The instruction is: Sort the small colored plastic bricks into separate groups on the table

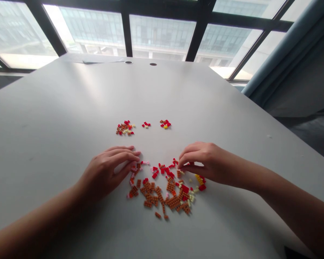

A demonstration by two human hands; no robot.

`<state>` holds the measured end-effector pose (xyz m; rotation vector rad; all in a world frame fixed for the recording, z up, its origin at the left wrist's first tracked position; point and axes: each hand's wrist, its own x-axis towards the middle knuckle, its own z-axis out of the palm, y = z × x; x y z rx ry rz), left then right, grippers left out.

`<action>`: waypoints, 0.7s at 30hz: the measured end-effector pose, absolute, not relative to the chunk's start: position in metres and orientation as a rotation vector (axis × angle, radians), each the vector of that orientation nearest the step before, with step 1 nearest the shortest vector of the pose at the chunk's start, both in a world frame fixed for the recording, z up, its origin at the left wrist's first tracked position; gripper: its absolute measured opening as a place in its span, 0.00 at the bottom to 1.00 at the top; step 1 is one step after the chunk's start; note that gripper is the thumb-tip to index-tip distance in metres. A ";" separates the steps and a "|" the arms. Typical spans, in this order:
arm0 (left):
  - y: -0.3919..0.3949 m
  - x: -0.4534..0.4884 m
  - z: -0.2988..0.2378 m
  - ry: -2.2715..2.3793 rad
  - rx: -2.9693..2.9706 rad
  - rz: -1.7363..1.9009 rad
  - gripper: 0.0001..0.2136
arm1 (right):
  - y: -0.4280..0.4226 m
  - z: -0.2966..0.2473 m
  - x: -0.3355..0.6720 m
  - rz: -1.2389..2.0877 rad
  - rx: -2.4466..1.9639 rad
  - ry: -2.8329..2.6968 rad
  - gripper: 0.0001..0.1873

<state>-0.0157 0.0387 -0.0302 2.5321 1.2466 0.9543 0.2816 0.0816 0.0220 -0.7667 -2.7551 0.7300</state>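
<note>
A loose pile of small building bricks, mostly brown bricks (175, 201) with red bricks (169, 172) among them, lies on the white table between my hands. My left hand (110, 167) rests at the pile's left edge, fingers stretched out and thumb a little below them, close to some pink bricks (132, 180). At the pile's upper right, my right hand (198, 158) points its fingers down, thumb and index fingertips close together just above a small brown brick (178, 174). Whatever may be between those fingertips is too small to make out.
Beyond my hands sit three small groups of bricks: a larger left cluster (125, 128), a few middle pieces (146, 125) and a right cluster (165, 124). Yellow bricks (198, 179) lie below my right hand. Windows and a blue curtain (283, 54) border the table (70, 97).
</note>
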 end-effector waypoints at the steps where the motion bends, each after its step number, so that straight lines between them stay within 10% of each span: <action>1: 0.039 -0.016 -0.030 1.248 2.529 0.953 0.08 | 0.080 0.023 0.282 0.744 -0.764 -2.754 0.07; 21: 0.039 -0.016 -0.031 1.264 2.548 0.934 0.08 | 0.067 0.032 0.276 0.982 -0.802 -2.899 0.06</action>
